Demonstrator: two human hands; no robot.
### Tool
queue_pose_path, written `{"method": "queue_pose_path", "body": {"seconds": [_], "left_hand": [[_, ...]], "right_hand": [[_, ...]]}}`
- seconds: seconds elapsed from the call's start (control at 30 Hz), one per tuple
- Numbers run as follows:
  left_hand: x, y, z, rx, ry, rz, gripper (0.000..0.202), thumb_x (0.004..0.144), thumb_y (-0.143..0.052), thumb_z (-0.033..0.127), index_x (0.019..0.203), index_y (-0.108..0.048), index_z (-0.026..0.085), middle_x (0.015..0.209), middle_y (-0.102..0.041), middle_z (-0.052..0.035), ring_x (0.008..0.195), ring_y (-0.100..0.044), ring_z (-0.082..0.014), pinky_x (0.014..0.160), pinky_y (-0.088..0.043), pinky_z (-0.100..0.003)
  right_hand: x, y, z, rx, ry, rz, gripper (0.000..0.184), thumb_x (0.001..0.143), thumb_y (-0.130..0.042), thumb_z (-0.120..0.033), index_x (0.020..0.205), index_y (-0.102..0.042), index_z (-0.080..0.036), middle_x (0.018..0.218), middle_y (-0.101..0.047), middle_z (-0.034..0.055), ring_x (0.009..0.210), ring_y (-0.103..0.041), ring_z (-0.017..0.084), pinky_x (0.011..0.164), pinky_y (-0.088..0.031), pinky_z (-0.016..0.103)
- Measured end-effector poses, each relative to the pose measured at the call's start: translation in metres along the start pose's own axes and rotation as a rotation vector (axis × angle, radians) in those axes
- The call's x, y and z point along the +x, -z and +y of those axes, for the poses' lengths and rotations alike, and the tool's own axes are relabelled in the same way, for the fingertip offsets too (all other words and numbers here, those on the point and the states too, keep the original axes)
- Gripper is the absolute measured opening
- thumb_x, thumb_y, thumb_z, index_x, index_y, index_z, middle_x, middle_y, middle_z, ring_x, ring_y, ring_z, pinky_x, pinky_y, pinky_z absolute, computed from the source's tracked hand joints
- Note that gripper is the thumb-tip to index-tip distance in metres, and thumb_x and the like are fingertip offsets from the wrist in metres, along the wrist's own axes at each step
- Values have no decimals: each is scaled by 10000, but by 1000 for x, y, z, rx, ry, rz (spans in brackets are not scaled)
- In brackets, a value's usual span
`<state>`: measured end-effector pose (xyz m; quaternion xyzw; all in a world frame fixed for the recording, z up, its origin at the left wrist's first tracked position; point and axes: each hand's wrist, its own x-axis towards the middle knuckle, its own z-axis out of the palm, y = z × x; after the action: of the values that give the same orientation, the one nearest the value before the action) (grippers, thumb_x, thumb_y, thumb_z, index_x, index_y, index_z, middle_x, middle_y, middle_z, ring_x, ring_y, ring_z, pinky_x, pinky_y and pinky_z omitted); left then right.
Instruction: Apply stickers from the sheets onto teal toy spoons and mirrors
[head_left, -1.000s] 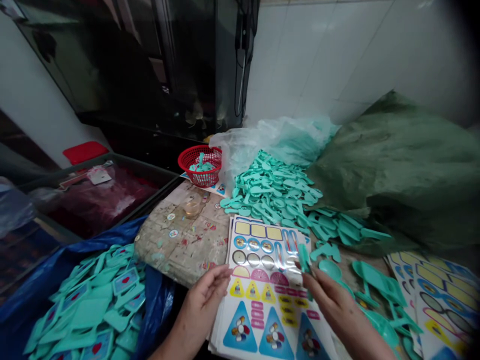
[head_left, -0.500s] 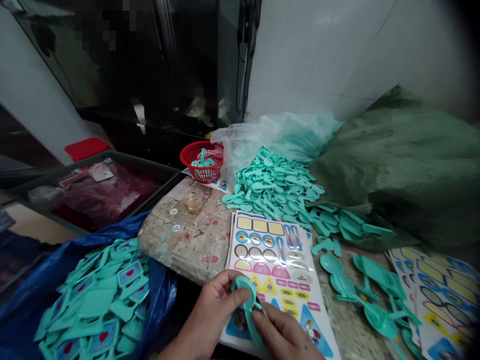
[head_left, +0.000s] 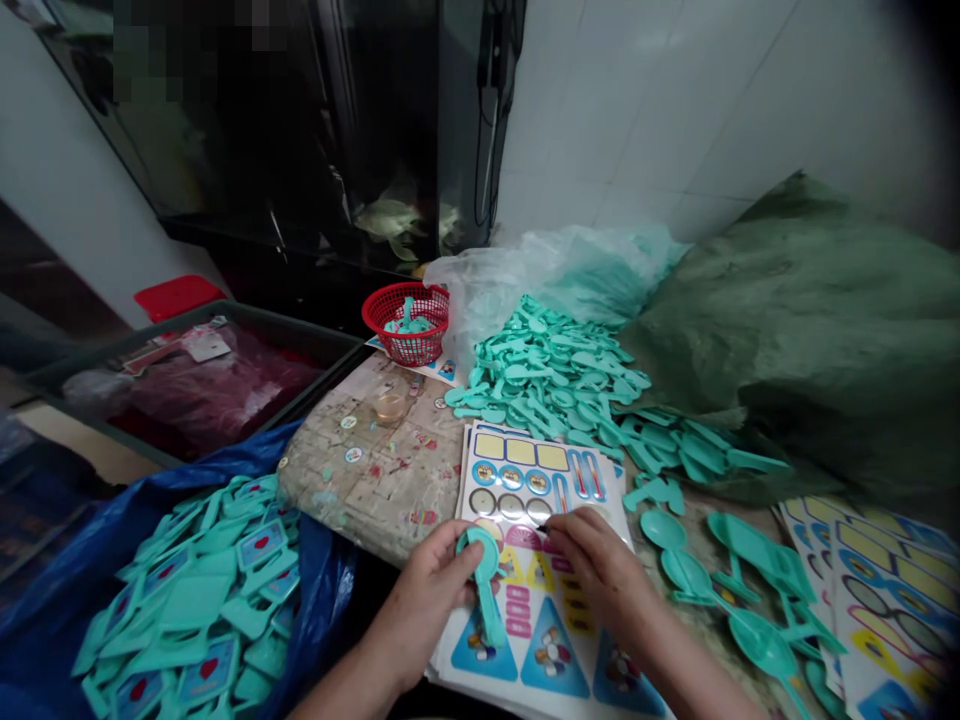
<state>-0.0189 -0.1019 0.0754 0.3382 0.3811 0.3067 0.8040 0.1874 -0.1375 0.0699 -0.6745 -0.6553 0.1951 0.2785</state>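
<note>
My left hand (head_left: 426,600) is closed on a teal plastic toy piece (head_left: 484,575) with a round head and a straight handle, held upright over the near edge of a sticker sheet (head_left: 525,470). My right hand (head_left: 600,570) rests on that sheet, its fingertips pinched on the row of round stickers near the middle; whether a sticker is between them I cannot make out. The sheet tops a stack of printed sheets with yellow, blue, pink and triangular stickers.
A heap of teal pieces (head_left: 555,375) lies behind the sheets, teal spoons (head_left: 750,600) to the right, more sticker sheets (head_left: 870,590) far right. A blue bag (head_left: 315,590) of stickered teal pieces sits left. A red basket (head_left: 409,325), green sack (head_left: 810,330) and dark crate (head_left: 187,380) stand behind.
The teal piece passed from my right hand to my left. My right hand then let go of it and moved up onto the round stickers.
</note>
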Motion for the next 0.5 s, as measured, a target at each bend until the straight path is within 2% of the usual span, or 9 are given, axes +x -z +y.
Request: {"method": "queue_pose_path", "body": {"seconds": [0.1, 0.3, 0.5], "left_hand": [[4, -3, -2, 39, 30, 18, 262, 774, -632, 346, 958, -591, 163, 840, -662, -20, 758, -647, -152, 718, -507, -272], [10, -1, -5, -10, 68, 38, 279, 739, -666, 326, 961, -605, 168, 860, -669, -22, 783, -653, -152, 754, -510, -286], [13, -1, -7, -18, 89, 56, 287, 704, -699, 326, 924, -620, 160, 818, -679, -18, 718, -653, -139, 713, -523, -276]], "right_hand": [[5, -3, 7, -92, 5, -13, 221, 882, -401, -285, 917, -610, -222, 827, -639, 47, 767, -588, 192, 680, -435, 293], [12, -1, 14, -186, 25, -26, 151, 848, -474, -256, 774, -603, -229, 792, -627, 19, 752, -568, 191, 681, -351, 306], [18, -2, 15, -165, 26, -50, 136, 827, -495, -259, 747, -598, -220, 744, -612, 17, 695, -557, 170, 637, -366, 275]]}}
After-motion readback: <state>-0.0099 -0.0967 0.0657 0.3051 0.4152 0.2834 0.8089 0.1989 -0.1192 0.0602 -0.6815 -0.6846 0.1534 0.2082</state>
